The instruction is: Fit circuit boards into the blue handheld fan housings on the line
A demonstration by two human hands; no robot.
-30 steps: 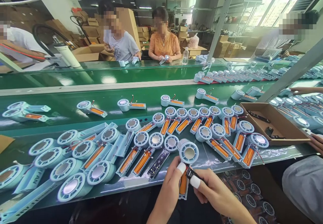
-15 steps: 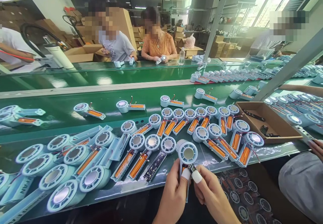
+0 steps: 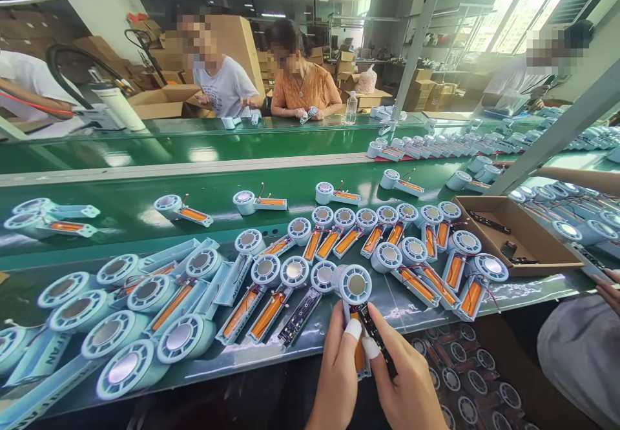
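A light-blue handheld fan (image 3: 356, 285) is gripped in my left hand (image 3: 338, 365), its round head pointing away from me and its handle open, with an orange battery showing. My right hand (image 3: 404, 372) pinches a black circuit board (image 3: 375, 330) along the handle's right side; whether the board touches the handle is hard to tell. White covers wrap both thumb tips. Just left of my hands lies a fan handle fitted with a dark circuit board (image 3: 300, 317). Several fans with bare orange batteries (image 3: 266, 314) rest beside it.
An open cardboard box (image 3: 527, 236) with a few black boards stands at the right. Fans lie spaced along the green conveyor (image 3: 295, 178) beyond the bench, and more are piled at the left (image 3: 111, 333). A slanted metal post (image 3: 557, 126) rises at the right. Co-workers sit across.
The circuit board in my right hand has turned to lie along the handle, and the orange battery now shows. The fan head has tilted and shifted slightly left.
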